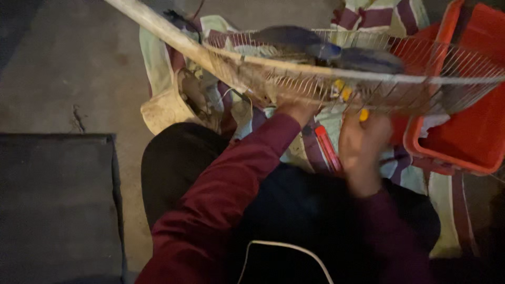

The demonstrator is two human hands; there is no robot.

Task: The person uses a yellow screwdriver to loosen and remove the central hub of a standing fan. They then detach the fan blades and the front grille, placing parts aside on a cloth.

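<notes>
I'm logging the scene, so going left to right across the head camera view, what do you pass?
Dark mat → pale worn cap-like thing → left hand under the wire fan guard → red-handled tool → right hand → red plastic tub.

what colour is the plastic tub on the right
Red-orange; the plastic tub shows best in the head view, at the right edge behind the wire fan guard.

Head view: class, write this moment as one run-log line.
left hand: under wire fan guard, touching | right hand: blurred, near yellow-tipped tool | red tub: right | striped cloth: beneath
</notes>
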